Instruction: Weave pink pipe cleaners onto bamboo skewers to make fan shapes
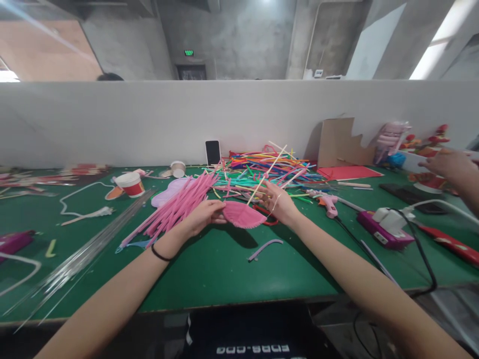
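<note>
A pink half-round piece (244, 215), fuzzy and ridged like pipe cleaners laid side by side, is held above the green table. My left hand (205, 217) pinches its left end between thumb and fingers. At its right side, my right hand (279, 203) has its fingers closed around a thin cream-coloured stick (275, 163), which slants up and away from the pink piece. Whether the stick is joined to the piece I cannot tell. A bundle of pink pipe cleaners (179, 204) lies beside my left hand. Below the piece rests a short lilac pipe cleaner (265, 250).
Behind my hands is a heap of coloured pipe cleaners (269, 167) near a phone (213, 152). A pink glue gun (329, 204) and purple power strip (387, 237) with cables lie right. Left are a paper cup (129, 184) and clear sticks (86, 257). Another person's hand (451, 164) reaches in at far right.
</note>
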The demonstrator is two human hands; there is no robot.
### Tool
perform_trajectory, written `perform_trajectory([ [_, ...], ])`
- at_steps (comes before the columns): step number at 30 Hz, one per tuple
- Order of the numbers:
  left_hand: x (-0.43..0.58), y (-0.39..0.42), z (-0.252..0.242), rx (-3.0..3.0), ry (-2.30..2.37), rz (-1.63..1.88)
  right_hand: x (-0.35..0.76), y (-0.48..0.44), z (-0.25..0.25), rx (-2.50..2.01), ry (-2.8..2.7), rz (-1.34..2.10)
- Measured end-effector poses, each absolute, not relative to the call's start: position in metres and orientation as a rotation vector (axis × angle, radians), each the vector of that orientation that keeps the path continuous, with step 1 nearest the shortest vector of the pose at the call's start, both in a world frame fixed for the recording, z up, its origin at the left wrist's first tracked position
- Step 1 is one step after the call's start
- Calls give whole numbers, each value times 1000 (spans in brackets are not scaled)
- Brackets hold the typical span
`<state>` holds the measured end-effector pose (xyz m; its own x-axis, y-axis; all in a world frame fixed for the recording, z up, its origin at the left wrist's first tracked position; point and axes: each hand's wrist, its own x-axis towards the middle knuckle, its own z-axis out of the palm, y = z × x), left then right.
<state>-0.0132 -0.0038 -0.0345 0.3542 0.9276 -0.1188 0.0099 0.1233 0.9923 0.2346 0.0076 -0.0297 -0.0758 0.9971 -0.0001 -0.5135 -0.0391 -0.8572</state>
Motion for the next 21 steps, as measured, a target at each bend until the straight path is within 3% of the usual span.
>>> perform_trajectory([
  [3,-17,-2,-31,1523,1098,790,234,9,-31,-786,-827,1450],
  [8,-37,10,-29,2293,1571,1201,233,11,-32,-745,-865,1481],
  [15,-65,24,-42,2724,2169,594,234,7,-30,-703,-881,1630],
  [21,-66,25,-45,2687,2329,540,233,7,-30,-713,-888,1615],
])
